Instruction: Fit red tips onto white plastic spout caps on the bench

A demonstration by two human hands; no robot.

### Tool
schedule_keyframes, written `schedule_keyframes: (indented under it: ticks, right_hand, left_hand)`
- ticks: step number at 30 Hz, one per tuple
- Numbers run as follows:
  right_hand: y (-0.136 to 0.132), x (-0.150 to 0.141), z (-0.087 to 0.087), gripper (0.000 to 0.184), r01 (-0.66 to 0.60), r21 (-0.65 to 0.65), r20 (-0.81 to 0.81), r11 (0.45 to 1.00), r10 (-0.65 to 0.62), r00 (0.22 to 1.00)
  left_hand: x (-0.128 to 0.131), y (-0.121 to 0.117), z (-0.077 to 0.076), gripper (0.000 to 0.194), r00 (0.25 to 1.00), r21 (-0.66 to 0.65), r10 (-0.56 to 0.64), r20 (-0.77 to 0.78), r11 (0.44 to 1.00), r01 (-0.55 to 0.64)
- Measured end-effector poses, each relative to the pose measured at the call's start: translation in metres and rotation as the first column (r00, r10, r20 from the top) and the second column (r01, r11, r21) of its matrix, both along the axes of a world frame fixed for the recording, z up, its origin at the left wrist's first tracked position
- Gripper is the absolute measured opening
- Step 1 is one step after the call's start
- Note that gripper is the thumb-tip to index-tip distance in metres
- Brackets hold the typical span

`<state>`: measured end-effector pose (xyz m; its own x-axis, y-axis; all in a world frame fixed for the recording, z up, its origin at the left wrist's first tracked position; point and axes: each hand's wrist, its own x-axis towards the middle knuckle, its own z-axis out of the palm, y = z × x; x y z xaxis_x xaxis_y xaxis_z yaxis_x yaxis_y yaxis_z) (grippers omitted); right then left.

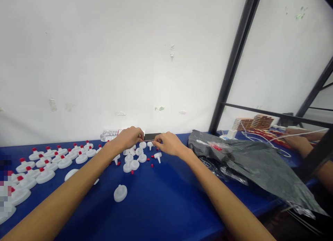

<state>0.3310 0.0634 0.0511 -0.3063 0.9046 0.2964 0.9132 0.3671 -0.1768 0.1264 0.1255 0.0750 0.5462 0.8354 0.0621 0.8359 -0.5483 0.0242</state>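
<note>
Lying in a loose cluster at mid-table, the white nozzle caps (134,164) rest at mixed angles, some overlapping, on the blue table (161,206). Small red tips (152,165) are scattered among them and just to their right. One nozzle cap at the right of the cluster lies tilted, its spout pointing down toward the table's near edge.

Left hand (129,137): above the far side of the cluster, back of the hand up, fingers bent downward. Contents of the grasp cannot be told; the fingertips are partly hidden. Right hand (169,143): at the cluster's far right, thumb and index finger brought close together beside an upturned spout. Whether something small is pinched there cannot be told.

Nearer the wearer, a single white cap (120,193) sits apart from the cluster. To the left, red-tipped caps (44,175) stand in slanting rows, tips upward; the left forearm hides part of the area beside them.

Against the white wall (104,60): a transparent bottle (108,134) on its side, and a dark flat object (151,136) between the hands. Right side: a grey plastic bag (241,164), with red pieces (216,147) in transparent film on top. Beyond the black metal frame (235,53): white cable (284,152), brick-patterned blocks (262,122), and another person's hand (298,142) near red strands.
</note>
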Motion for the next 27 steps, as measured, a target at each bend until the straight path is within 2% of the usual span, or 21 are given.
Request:
schedule_keyframes:
  ticks: [4,8,11,13,16,22,27]
  right_hand:
    - [0.000,0.000,-0.001,0.023,-0.003,0.009,-0.038,1.000,0.003,0.999]
    - [0.001,-0.003,-0.007,0.040,-0.015,0.022,-0.087,1.000,0.017,0.996]
    - [0.004,-0.007,-0.013,0.034,-0.011,0.025,-0.101,1.000,0.013,0.995]
    - [0.005,-0.008,-0.017,0.031,0.012,0.026,-0.106,1.000,-0.010,0.994]
    - [0.008,-0.008,-0.021,0.027,0.043,0.017,-0.107,0.999,-0.041,0.993]
    - [0.015,0.000,-0.026,0.025,0.093,-0.014,-0.122,0.996,-0.094,0.988]
    - [0.026,0.012,-0.033,0.030,0.178,-0.042,-0.162,0.983,-0.182,0.970]
  left_hand:
    - [0.003,-0.003,0.004,0.026,0.999,0.002,-0.005,0.043,1.000,0.005]
    - [0.007,-0.003,0.003,0.026,0.992,-0.024,-0.052,0.111,0.998,0.055]
    - [0.008,-0.002,0.004,0.027,0.983,-0.034,-0.076,0.168,0.996,0.083]
    - [0.007,-0.002,0.003,0.028,0.980,-0.024,-0.055,0.190,0.998,0.061]
    - [0.006,0.001,-0.003,0.028,0.983,-0.030,-0.023,0.182,0.999,0.029]
    - [0.008,0.011,-0.027,0.026,0.984,-0.111,-0.089,0.153,0.988,0.107]
    - [0.010,0.011,-0.028,0.027,0.980,-0.134,-0.125,0.158,0.980,0.147]
